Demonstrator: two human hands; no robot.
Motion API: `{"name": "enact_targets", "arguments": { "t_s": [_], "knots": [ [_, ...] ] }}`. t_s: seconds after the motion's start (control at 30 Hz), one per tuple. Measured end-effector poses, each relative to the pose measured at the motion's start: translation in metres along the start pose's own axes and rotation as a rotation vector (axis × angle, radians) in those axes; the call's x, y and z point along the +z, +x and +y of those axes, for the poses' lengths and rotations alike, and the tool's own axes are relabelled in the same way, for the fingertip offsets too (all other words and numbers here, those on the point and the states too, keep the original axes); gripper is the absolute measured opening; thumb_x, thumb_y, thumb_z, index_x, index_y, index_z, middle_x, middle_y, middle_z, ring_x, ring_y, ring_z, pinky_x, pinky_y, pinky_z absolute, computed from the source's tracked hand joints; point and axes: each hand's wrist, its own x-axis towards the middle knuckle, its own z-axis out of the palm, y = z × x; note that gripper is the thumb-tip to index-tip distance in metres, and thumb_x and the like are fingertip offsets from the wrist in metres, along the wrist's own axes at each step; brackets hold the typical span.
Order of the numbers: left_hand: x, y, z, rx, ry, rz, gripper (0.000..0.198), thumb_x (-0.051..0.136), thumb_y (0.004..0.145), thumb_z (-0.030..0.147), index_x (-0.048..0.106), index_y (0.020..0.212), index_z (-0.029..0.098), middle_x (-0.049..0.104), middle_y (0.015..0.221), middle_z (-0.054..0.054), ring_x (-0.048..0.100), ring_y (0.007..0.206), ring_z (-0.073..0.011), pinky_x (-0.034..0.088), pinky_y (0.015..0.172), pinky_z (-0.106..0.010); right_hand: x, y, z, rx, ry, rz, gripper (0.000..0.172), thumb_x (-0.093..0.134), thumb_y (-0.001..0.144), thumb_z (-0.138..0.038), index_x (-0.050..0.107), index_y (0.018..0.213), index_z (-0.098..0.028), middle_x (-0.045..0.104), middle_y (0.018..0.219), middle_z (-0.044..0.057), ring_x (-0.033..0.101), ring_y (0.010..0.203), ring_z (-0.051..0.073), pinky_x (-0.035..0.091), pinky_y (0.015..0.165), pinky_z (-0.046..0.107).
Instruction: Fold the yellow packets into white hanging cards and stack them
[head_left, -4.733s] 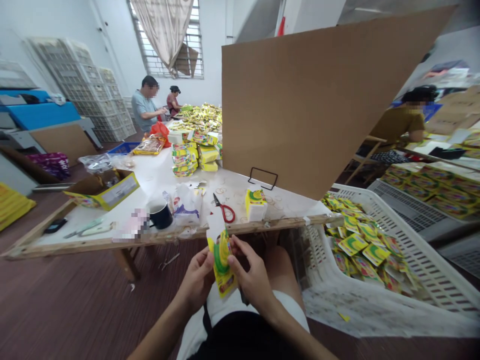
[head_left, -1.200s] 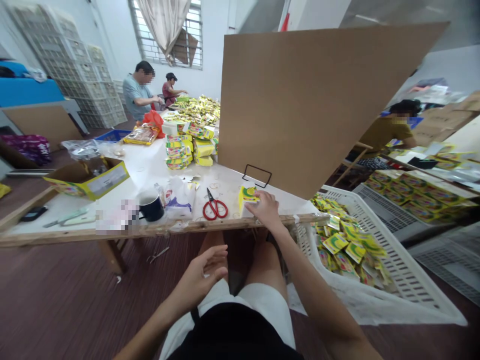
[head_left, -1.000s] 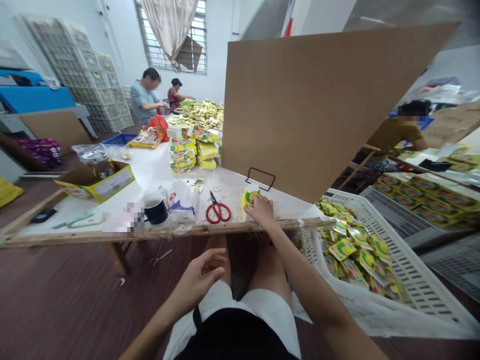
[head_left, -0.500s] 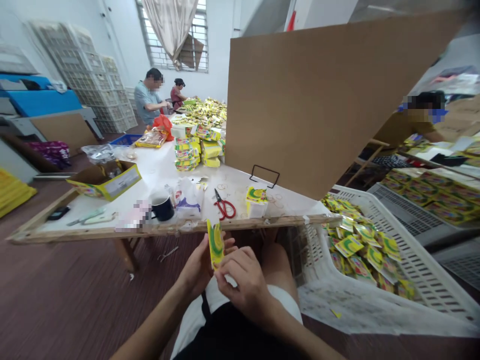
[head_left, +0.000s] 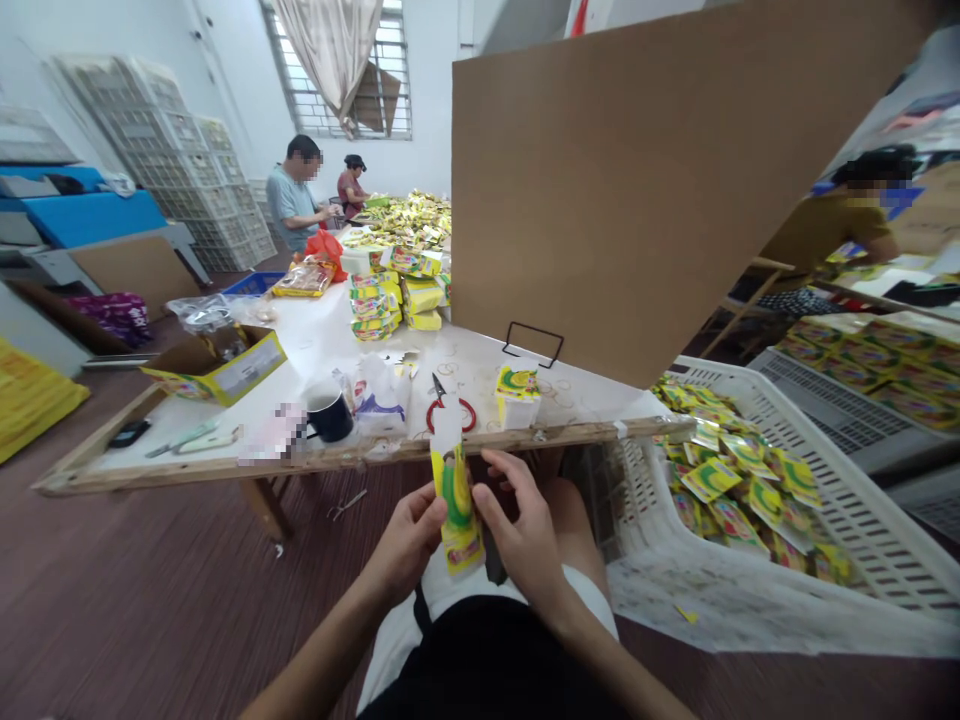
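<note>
My left hand (head_left: 411, 540) grips a small yellow-and-green carton (head_left: 456, 505) by its left side, with the thumb across its front. The carton stands upright above my lap, and a white flap (head_left: 448, 425) sticks up from its top. On the other side is my right hand (head_left: 525, 530), fingers apart, the thumb close to the carton's right edge; whether it touches is hard to tell. Red-handled scissors (head_left: 469, 414) lie on the table behind the flap, partly covered by it. Right of them stands a white block topped with a yellow-green card (head_left: 517, 385).
The wooden-edged table (head_left: 352, 462) bears a dark mug (head_left: 330, 413), an open yellow box (head_left: 217, 365) and stacked yellow packs (head_left: 375, 305). A cardboard sheet (head_left: 585, 200) stands upright. At right is a white crate (head_left: 862, 540) of yellow packets. Co-workers sit beyond.
The carton has turned more face-on and its white flap now stands up at the top. My right hand has moved off its lower front to the right, fingers spreading.
</note>
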Motion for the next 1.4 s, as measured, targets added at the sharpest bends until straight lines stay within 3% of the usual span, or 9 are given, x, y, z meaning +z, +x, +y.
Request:
{"name": "enact_targets", "arguments": {
  "t_s": [0.17, 0.4, 0.53, 0.67, 0.8, 1.0, 1.2, 1.27, 1.4],
  "knots": [
    [0.000, 0.005, -0.010, -0.022, 0.087, -0.014, 0.040, 0.065, 0.079, 0.039, 0.064, 0.109, 0.013, 0.071, 0.096, -0.011, 0.066, 0.091, -0.0252, 0.050, 0.080, -0.036, 0.004, 0.009, 0.013, 0.298, 0.259, -0.162, 0.033, 0.057, 0.082, -0.044, 0.064, 0.095, -0.014, 0.067, 0.086, 0.007, 0.062, 0.079, 0.021, 0.051, 0.069, 0.030],
    [-0.005, 0.007, -0.014, -0.023, 0.230, 0.021, 0.040, 0.062, 0.079, 0.044, 0.066, 0.101, 0.011, 0.072, 0.093, -0.009, 0.065, 0.091, -0.0269, 0.051, 0.080, -0.038, 0.000, 0.006, 0.017, 0.205, 0.044, -0.059, 0.025, 0.058, 0.082, -0.037, 0.062, 0.072, -0.015, 0.061, 0.074, 0.004, 0.055, 0.070, 0.016, 0.046, 0.064, 0.026],
    [-0.003, 0.006, -0.007, 0.095, 0.326, 0.055, 0.032, 0.065, 0.079, 0.033, 0.061, 0.104, 0.014, 0.069, 0.105, -0.010, 0.062, 0.101, -0.0259, 0.049, 0.087, -0.035, -0.003, 0.006, 0.018, 0.197, 0.038, -0.106, 0.021, 0.060, 0.081, -0.035, 0.064, 0.084, -0.015, 0.063, 0.079, 0.005, 0.057, 0.072, 0.016, 0.047, 0.065, 0.027],
    [0.003, 0.001, 0.001, 0.208, 0.329, 0.118, 0.048, 0.063, 0.081, 0.027, 0.039, 0.122, 0.021, 0.068, 0.103, -0.009, 0.065, 0.094, -0.0235, 0.051, 0.078, -0.033, -0.003, 0.004, 0.017, 0.181, 0.181, -0.066, 0.031, 0.060, 0.082, -0.032, 0.053, 0.108, -0.019, 0.065, 0.086, 0.004, 0.060, 0.074, 0.016, 0.049, 0.066, 0.026],
    [0.005, -0.005, 0.007, 0.190, 0.329, 0.030, 0.058, 0.060, 0.084, 0.025, 0.028, 0.132, 0.025, 0.067, 0.102, -0.008, 0.065, 0.091, -0.0216, 0.050, 0.077, -0.030, -0.009, 0.005, 0.015, 0.103, 0.243, -0.127, 0.041, 0.059, 0.082, -0.028, 0.047, 0.121, -0.022, 0.063, 0.089, 0.003, 0.060, 0.075, 0.014, 0.049, 0.068, 0.025],
    [0.000, -0.007, 0.010, 0.116, 0.377, -0.113, 0.038, 0.061, 0.083, 0.022, 0.044, 0.117, 0.022, 0.067, 0.097, -0.007, 0.064, 0.090, -0.0208, 0.047, 0.076, -0.028, -0.028, 0.012, 0.010, 0.144, 0.190, -0.290, 0.017, 0.055, 0.084, -0.032, 0.061, 0.093, -0.019, 0.064, 0.082, 0.002, 0.059, 0.074, 0.015, 0.047, 0.065, 0.025],
    [0.005, -0.007, 0.008, 0.073, 0.326, -0.177, 0.026, 0.063, 0.082, 0.020, 0.045, 0.101, 0.021, 0.067, 0.091, -0.005, 0.064, 0.085, -0.0178, 0.047, 0.071, -0.025, -0.031, 0.014, 0.012, 0.056, 0.120, -0.234, 0.021, 0.055, 0.086, -0.030, 0.061, 0.071, -0.017, 0.060, 0.073, 0.002, 0.055, 0.071, 0.015, 0.044, 0.066, 0.025],
    [0.007, -0.007, 0.008, 0.078, 0.304, -0.159, 0.043, 0.063, 0.083, 0.021, 0.037, 0.117, 0.025, 0.068, 0.095, -0.005, 0.065, 0.086, -0.0187, 0.048, 0.073, -0.027, -0.028, 0.012, 0.014, 0.067, 0.191, -0.181, 0.011, 0.057, 0.085, -0.029, 0.062, 0.085, -0.018, 0.061, 0.078, 0.002, 0.057, 0.072, 0.015, 0.045, 0.067, 0.025],
    [0.008, -0.009, 0.009, 0.079, 0.308, -0.162, 0.062, 0.063, 0.082, 0.023, 0.028, 0.133, 0.024, 0.068, 0.102, -0.009, 0.065, 0.093, -0.0218, 0.049, 0.080, -0.032, -0.025, 0.011, 0.018, 0.097, 0.293, -0.135, 0.040, 0.060, 0.083, -0.028, 0.049, 0.121, -0.023, 0.061, 0.078, 0.001, 0.058, 0.069, 0.015, 0.047, 0.065, 0.026]
  ]
}}
